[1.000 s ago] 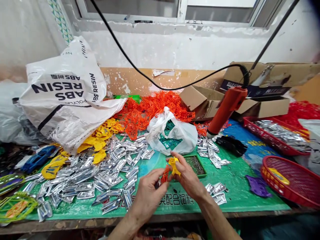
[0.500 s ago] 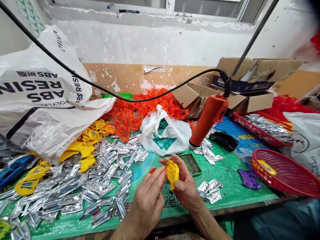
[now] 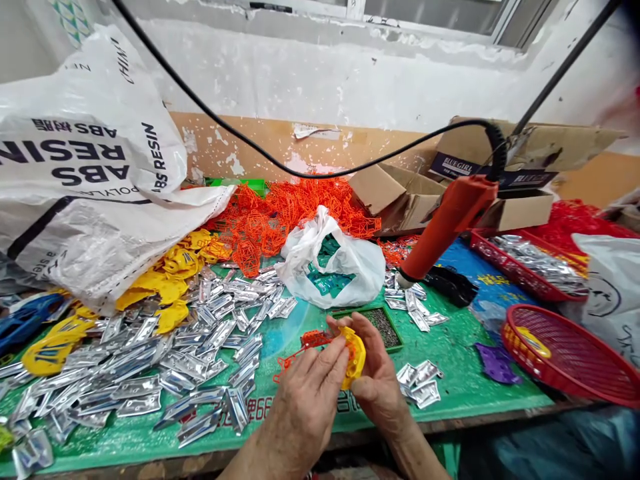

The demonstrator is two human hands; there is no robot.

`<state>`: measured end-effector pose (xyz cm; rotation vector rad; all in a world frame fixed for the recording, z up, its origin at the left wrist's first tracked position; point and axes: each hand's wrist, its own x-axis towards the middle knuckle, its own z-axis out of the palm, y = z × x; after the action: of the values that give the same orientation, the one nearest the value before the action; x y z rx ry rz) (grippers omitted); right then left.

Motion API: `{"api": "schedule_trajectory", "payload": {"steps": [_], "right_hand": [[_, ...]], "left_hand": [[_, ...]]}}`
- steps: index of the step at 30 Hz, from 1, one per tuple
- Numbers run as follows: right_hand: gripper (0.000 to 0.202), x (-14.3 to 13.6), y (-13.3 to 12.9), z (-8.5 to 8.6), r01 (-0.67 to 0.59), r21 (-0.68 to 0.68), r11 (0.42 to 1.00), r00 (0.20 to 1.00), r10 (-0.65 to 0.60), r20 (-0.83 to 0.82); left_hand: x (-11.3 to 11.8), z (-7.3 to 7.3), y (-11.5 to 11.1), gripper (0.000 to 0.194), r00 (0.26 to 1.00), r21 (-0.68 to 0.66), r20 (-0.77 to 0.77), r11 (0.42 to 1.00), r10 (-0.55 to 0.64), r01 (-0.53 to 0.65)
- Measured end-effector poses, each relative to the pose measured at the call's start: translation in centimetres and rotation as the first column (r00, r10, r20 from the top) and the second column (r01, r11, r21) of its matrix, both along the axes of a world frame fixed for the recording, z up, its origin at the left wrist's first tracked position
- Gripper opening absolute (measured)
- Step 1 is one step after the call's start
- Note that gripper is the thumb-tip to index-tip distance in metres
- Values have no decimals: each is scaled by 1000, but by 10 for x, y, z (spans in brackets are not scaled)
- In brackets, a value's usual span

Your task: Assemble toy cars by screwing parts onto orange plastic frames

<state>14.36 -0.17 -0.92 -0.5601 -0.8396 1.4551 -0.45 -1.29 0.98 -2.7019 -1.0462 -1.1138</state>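
My right hand (image 3: 379, 383) is curled around a curved yellow plastic shell (image 3: 359, 360), its hollow side turned toward my left hand. Orange plastic shows inside the shell. My left hand (image 3: 310, 400) has its fingers together, pressing an orange plastic piece (image 3: 352, 352) against the shell's inner side; its fingertips are partly hidden. An orange lattice frame (image 3: 314, 338) sticks out beyond the back of my left hand; whether it is held or lies on the table cannot be told. Behind my hands lies a green tray (image 3: 399, 331) of small grey metal bits.
An orange power screwdriver (image 3: 445, 233) hangs from a black cable. Silvery parts (image 3: 135, 387) cover the left side beside yellow shells (image 3: 55, 347). A white bag (image 3: 365, 267) of green pieces stands behind, before orange frames (image 3: 300, 200). A red basket (image 3: 575, 360) is at right.
The yellow shell has turned to show its hollow side, with orange plastic now inside it. More orange lattice shows left of my left hand. The view has shifted slightly; the screwdriver appears further right.
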Motion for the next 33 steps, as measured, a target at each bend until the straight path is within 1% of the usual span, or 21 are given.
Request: {"api": "schedule_trajectory", "payload": {"steps": [4,11,15,18,21,22,23,24,25,26,27,28,29,30,31,32,33], "right_hand": [[76,-1,-1,-1,15,12,1000,1000,-15,18],[75,0,-3,-4,-9,38,999,999,7,41],[74,1,-2,-8,-13,70,997,997,7,79],[70,0,-2,-10,26,93,995,988,-39,147],[63,-1,-1,-7,59,151,987,964,-96,247],[59,0,1,-4,46,177,983,948,-99,304],[53,2,3,0,6,196,981,925,-80,371],[46,5,6,5,-56,204,977,895,-42,444],[40,8,10,9,-134,201,970,856,12,516],[37,11,14,14,-211,188,959,810,64,583],[36,14,19,18,-271,171,947,760,102,642],[37,16,23,21,-303,150,941,709,117,696],[38,16,27,24,-313,132,941,658,114,745],[38,16,30,25,-310,113,944,613,107,783],[38,15,32,25,-307,87,948,575,111,810],[37,12,32,25,-309,58,949,549,128,826],[36,9,32,24,-316,32,948,533,149,833]], "left_hand": [[1,-6,-2,55,1000,-1,-2,1000,7,-7],[-2,-5,-3,55,1000,-10,-22,1000,-10,10],[-2,-3,-2,51,999,2,-42,1000,-20,20],[-2,4,-2,50,999,-15,-45,999,-31,30],[-2,14,-2,45,998,-81,37,995,-53,56],[-3,18,-1,39,993,-136,97,987,-70,83],[-4,21,-1,33,982,-226,171,967,-75,113],[-6,25,0,27,967,-352,250,925,-58,146],[-8,28,2,23,943,-499,331,846,-16,189],[-11,30,3,20,911,-645,410,724,56,245],[-14,31,5,19,866,-762,476,563,151,320],[-16,30,7,17,811,-827,524,383,261,412],[-19,28,8,18,747,-834,551,215,372,508],[-22,25,10,21,678,-799,554,81,483,596],[-23,20,11,26,611,-750,535,-6,583,662],[-25,16,12,30,559,-711,503,-52,659,701],[-25,12,12,33,522,-690,473,-69,710,720]]}}
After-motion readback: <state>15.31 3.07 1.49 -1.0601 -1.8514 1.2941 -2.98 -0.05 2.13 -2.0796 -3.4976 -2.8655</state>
